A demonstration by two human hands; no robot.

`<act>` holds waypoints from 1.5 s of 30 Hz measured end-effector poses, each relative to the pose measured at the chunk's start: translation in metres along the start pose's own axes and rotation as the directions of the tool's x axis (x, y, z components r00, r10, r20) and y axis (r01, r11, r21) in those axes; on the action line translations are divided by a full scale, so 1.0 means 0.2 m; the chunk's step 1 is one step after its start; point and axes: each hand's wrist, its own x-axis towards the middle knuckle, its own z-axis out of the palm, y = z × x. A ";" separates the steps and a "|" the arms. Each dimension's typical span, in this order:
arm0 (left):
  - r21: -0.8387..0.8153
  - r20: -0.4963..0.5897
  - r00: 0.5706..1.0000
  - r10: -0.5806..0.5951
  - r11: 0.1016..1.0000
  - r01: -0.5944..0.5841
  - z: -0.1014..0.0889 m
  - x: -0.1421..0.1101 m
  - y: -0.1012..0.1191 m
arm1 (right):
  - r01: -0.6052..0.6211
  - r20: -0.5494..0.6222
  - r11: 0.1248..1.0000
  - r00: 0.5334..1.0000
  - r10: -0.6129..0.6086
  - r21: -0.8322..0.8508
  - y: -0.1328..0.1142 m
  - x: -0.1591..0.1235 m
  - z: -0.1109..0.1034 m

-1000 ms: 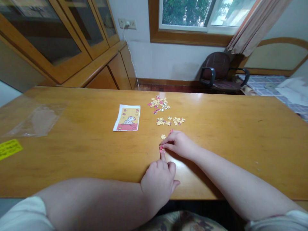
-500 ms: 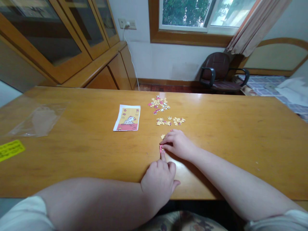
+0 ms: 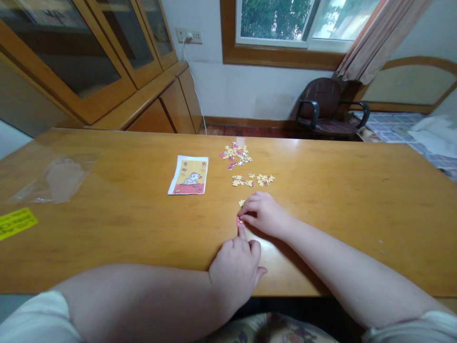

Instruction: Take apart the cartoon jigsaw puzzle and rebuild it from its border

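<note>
Pink puzzle pieces (image 3: 239, 222) lie on the table between my two hands, partly covered by fingers. With its index finger stretched out, my left hand (image 3: 235, 264) touches their near edge; its thumb sticks out to the right and the other fingers are curled. My right hand (image 3: 267, 214) reaches in from the right and pinches a pink puzzle piece at their far side. Just beyond the fingertips lies a yellow puzzle piece (image 3: 242, 203), partly hidden by the right hand. A bit of pink shows behind the right knuckles.
Farther back lie a row of yellow pieces (image 3: 264, 180) and a mixed pile of pieces (image 3: 236, 153). A picture card (image 3: 189, 176) with a white animal is left of them. A clear plastic bag (image 3: 60, 178) and a yellow label (image 3: 17, 223) lie at the table's left.
My right fingers have shifted slightly, and the pink piece under them sits closer against the other pink pieces. My left hand stays in place.
</note>
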 end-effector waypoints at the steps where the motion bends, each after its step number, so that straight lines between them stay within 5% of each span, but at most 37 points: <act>1: 0.000 -0.004 1.000 0.003 1.000 -0.003 0.00 0.00 0.00 | 0.013 0.005 1.000 1.000 -0.013 0.003 0.00 0.00 -0.01; 6: 0.004 -0.012 1.000 0.005 1.000 -0.004 -0.01 0.01 -0.01 | 0.072 0.084 0.997 0.994 -0.069 -0.030 0.00 -0.01 -0.04; 11: 0.021 -0.035 0.999 0.023 1.000 -0.023 -0.04 0.05 -0.04 | 0.049 -0.049 0.997 0.997 -0.052 -0.057 0.04 -0.01 -0.19; 15: 0.018 -0.004 0.999 0.045 0.999 -0.045 -0.10 0.09 -0.07 | -0.150 -0.129 0.983 0.982 0.136 -0.105 0.04 -0.09 -0.43; 19: -0.021 0.077 0.995 0.060 0.998 -0.059 -0.16 0.11 -0.13 | -0.328 0.024 0.909 0.938 0.345 -0.255 0.03 -0.23 -0.55; 22: -0.083 0.108 0.990 0.090 0.993 -0.081 -0.18 0.12 -0.20 | -0.360 0.123 0.897 0.908 0.400 -0.257 0.05 -0.27 -0.49; 25: -0.235 0.152 0.985 0.083 0.971 -0.046 -0.17 0.13 -0.30 | -0.287 0.119 0.955 0.948 0.294 -0.078 0.09 -0.26 -0.37; 33: -0.640 0.017 1.000 -0.015 0.768 0.022 -0.08 0.18 -0.43 | -0.224 0.075 0.974 0.972 0.221 0.033 0.18 -0.24 -0.24; 39: -0.588 -0.146 0.989 -0.038 0.807 -0.056 -0.05 0.19 -0.46 | -0.197 0.081 0.980 0.977 0.199 -0.030 0.15 -0.25 -0.24; 45: -0.427 -0.137 0.991 -0.010 0.903 -0.050 -0.02 0.20 -0.47 | -0.136 0.104 0.987 0.984 0.145 -0.083 0.08 -0.25 -0.23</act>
